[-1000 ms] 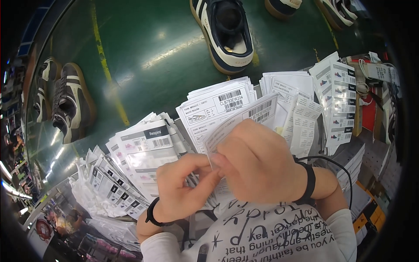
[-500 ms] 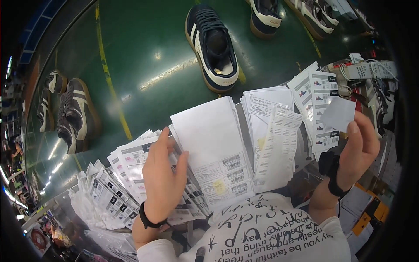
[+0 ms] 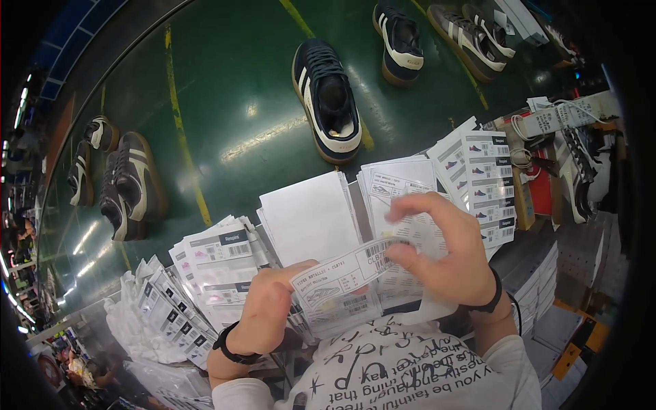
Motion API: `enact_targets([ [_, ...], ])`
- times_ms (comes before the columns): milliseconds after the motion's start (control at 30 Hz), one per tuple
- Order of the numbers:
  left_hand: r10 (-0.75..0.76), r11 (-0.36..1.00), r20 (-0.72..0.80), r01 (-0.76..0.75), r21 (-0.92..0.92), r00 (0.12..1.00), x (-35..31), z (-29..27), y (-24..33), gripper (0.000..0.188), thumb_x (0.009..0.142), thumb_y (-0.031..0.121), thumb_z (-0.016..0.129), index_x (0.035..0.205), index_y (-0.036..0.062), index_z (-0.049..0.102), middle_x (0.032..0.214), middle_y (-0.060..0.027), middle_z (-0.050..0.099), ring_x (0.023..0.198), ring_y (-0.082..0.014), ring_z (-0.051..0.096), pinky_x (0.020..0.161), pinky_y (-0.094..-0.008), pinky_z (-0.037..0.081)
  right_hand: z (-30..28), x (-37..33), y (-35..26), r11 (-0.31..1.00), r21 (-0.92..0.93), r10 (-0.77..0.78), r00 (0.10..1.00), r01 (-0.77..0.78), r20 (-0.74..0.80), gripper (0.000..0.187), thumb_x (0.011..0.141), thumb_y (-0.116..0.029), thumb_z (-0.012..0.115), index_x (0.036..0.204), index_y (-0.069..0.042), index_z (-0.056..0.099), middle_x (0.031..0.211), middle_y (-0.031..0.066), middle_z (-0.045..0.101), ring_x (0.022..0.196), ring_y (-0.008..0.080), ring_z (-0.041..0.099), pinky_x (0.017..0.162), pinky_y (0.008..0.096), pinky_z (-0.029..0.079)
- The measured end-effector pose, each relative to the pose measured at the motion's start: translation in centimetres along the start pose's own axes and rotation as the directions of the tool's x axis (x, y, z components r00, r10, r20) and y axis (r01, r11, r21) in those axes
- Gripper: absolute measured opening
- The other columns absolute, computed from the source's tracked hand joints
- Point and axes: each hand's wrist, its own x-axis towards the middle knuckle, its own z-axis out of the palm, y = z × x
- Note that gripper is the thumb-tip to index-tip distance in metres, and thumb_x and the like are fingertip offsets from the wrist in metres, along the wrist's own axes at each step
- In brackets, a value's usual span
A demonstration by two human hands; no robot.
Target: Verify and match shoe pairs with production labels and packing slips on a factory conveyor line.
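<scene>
white paper is what both hands hold: a narrow label strip (image 3: 350, 268) with a barcode and a small shoe drawing lies between them, slightly tilted, its right end higher. the left hand (image 3: 268, 311) is closed on the strip's left end, thumb on top and fingers curled below. the right hand (image 3: 443, 253) pinches the right end between thumb and first finger, and its other fingers are spread loosely above. each wrist wears a black band.

just under the strip lies a stack of labels (image 3: 342, 311), partly covered by the left hand. behind the hands, a blank white sheet (image 3: 311, 219) lies on another pile, and beside it to the right there is a printed sheet (image 3: 400, 188). more label sheets (image 3: 219, 263) fan out to the left, and a column of shoe labels (image 3: 488, 184) stands to the right.

further away, on the green floor (image 3: 232, 82) with yellow lines, one dark sneaker (image 3: 328, 99) with a light sole stands alone. a pair of brown sneakers (image 3: 126, 184) is at the left, and more sneakers (image 3: 437, 34) are at the top.
</scene>
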Motion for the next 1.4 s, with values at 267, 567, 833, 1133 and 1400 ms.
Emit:
enact_targets([
  [267, -0.047, 0.998, 0.106, 0.043, 0.039, 0.993, 0.8, 0.6, 0.7, 0.098, 0.099, 0.069, 0.018, 0.119, -0.018, 0.059, 0.11, -0.0271, 0.068, 0.103, -0.0331, 0.066, 0.096, -0.0395, 0.046, -2.4, 0.9, 1.0, 0.894, 0.36, 0.163, 0.942, -0.267, 0.294, 0.011, 0.09, -0.009, 0.068, 0.092, 0.002, 0.065, 0.083, 0.0059, 0.067, 0.077, 0.0117, 0.061, 0.073, 0.0253, 0.048],
  [567, -0.06, 0.994, 0.063, 0.066, -0.091, 0.996, 2.0, 1.5, 0.9, 0.09, 0.1, 0.062, 0.013, 0.108, -0.0066, 0.07, 0.103, -0.0184, 0.07, 0.093, -0.0264, 0.067, 0.085, -0.0317, 0.049, -3.5, 1.5, 1.8, 0.891, 0.378, 0.144, 0.945, -0.253, 0.293, 0.019, 0.096, -0.014, 0.06, 0.092, 0.003, 0.066, 0.077, 0.0046, 0.065, 0.067, 0.0103, 0.057, 0.063, 0.0242, 0.044],
  [833, -0.147, 0.975, 0.011, 0.147, -0.169, 0.989, 2.5, 1.6, 0.5, 0.086, 0.101, 0.059, 0.017, 0.114, -0.0108, 0.065, 0.107, -0.0195, 0.07, 0.099, -0.0285, 0.067, 0.09, -0.0338, 0.049, -3.8, 3.4, 2.4, 0.908, 0.384, 0.053, 0.955, -0.167, 0.292, 0.024, 0.096, -0.021, 0.061, 0.09, 0.002, 0.068, 0.076, 0.0054, 0.064, 0.066, 0.0104, 0.058, 0.061, 0.0264, 0.043],
  [1133, 0.379, 0.479, -0.29, 0.083, 0.874, 0.879, 5.2, 3.8, -2.3, 0.093, 0.089, 0.054, 0.06, 0.143, -0.0158, 0.03, 0.138, -0.0418, 0.04, 0.13, -0.0605, 0.034, 0.1, -0.065, 0.035, -6.2, 12.9, 8.8, 0.938, 0.347, 0.024, 0.992, 0.019, -0.121, 0.013, 0.092, -0.011, 0.07, 0.094, 0.0, 0.064, 0.081, -0.0025, 0.062, 0.074, 0.0034, 0.054, 0.07, 0.0193, 0.044],
  [1400, -0.035, 0.256, -0.456, 0.449, 0.856, 0.889, 6.4, 6.7, -5.2, 0.118, 0.068, 0.054, 0.079, 0.154, 0.0001, 0.018, 0.154, -0.04, 0.0, 0.135, -0.0705, -0.006, 0.081, -0.0878, 0.023, -7.7, 27.0, 26.8, 0.739, -0.275, 0.357, 0.703, -0.615, -0.615, 0.091, 0.065, -0.057, 0.086, 0.133, -0.005, 0.054, 0.125, 0.0309, 0.054, 0.124, 0.0412, 0.046, 0.1, 0.0502, 0.039],
])
